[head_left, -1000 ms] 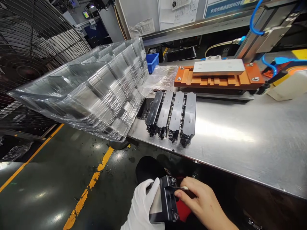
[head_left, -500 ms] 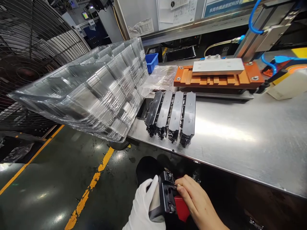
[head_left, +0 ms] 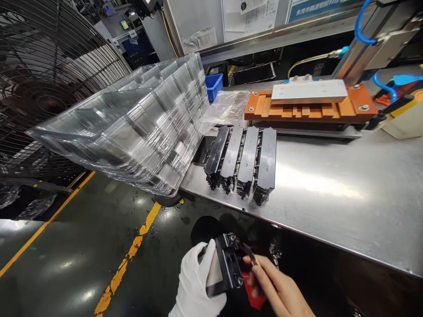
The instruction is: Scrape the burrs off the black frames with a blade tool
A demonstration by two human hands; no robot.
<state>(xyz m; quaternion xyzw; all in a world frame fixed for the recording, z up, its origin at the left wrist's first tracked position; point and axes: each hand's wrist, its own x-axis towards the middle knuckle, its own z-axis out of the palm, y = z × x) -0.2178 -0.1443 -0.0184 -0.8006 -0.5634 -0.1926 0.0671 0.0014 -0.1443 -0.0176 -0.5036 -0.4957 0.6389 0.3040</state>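
My left hand (head_left: 198, 279), in a white glove, is closed around a black plastic part (head_left: 229, 264) below the bench edge. The part is tilted, its end with round holes and recesses facing right. Bare, my right hand (head_left: 276, 284) pinches a slim dark tool with a pointed tip, which looks like a small trimming knife (head_left: 250, 252). Its tip points up and left, just right of the part and apart from it. A red thing (head_left: 254, 299) lies below my right hand, partly hidden. Several similar long black plastic parts (head_left: 266, 160) stand in a row on the bench.
The metal bench (head_left: 330, 211) spans the right side. Stacked clear plastic trays (head_left: 158, 127) stand at left beside a fan (head_left: 49, 88). Behind the row are a plastic bag (head_left: 226, 108), a blue bin (head_left: 214, 86) and an orange fixture (head_left: 307, 112) with a white block.
My right hand has drawn the tool away from the black part, slightly right and down. My left hand has turned the part a little. The whole view has shifted slightly.
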